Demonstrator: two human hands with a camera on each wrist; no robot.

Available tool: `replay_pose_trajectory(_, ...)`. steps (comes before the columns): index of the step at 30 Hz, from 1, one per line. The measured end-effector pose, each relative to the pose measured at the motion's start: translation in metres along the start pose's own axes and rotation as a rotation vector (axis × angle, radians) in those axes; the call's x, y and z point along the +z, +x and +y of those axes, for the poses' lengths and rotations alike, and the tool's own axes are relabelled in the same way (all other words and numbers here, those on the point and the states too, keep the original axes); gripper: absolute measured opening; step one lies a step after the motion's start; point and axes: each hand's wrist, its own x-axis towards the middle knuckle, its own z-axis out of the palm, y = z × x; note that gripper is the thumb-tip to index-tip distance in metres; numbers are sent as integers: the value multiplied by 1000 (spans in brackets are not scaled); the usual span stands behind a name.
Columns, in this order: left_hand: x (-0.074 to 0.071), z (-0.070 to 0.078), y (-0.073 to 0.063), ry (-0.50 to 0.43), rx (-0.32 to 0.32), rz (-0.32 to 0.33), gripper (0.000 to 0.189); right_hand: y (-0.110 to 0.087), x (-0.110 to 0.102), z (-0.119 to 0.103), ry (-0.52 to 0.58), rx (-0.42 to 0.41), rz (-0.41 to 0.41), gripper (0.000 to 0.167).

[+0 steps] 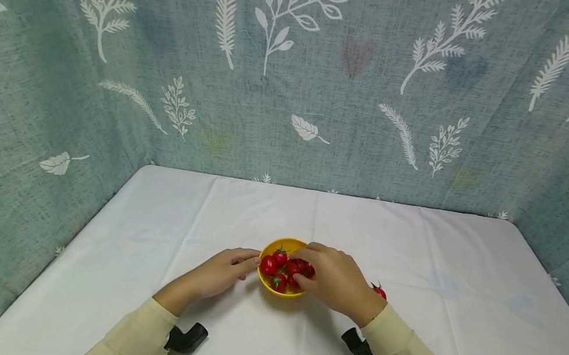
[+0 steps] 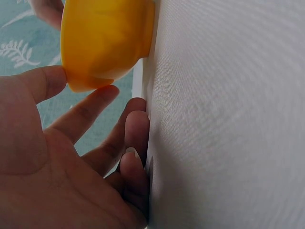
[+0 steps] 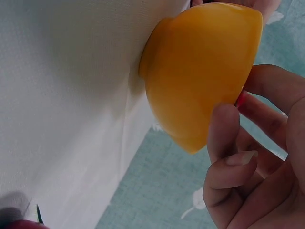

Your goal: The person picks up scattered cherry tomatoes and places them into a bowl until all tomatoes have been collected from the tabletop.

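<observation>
A yellow bowl [image 1: 265, 284] stands on the white cloth with several small red tomatoes [image 1: 268, 265] inside, some with green stems. My left hand [image 1: 221, 273] is at its left side. In the left wrist view the thumb meets the rim and the extended index fingertip touches the outer wall. My right hand [image 1: 338, 277] reaches over the right rim, its bent fingers and thumb around a tomato [image 1: 294, 267] among the others. Seen from the right wrist, the bowl's wall [image 3: 195, 71] hides most of what those fingers hold. One more tomato [image 1: 379, 291] lies outside, partly behind the right wrist.
White cloth [image 1: 239, 207] covers the table. A green-grey curtain [image 1: 293, 96] with white leaf prints hangs behind it and at both sides. Black mounts [image 1: 187, 339] stick out beside both wrists.
</observation>
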Motion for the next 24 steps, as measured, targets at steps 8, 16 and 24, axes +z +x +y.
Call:
replay_pose_trajectory(8,1,2,-1,6,9,-2,48,-6,-8,0,-9,13,6,31)
replay_pose_trajectory(16,1,3,-1,8,-7,-3,48,-21,-17,11,-86,-37,59,31)
replay_pose_trajectory(24,-1,2,-1,11,-7,-7,49,-45,-25,21,-156,-21,56,33)
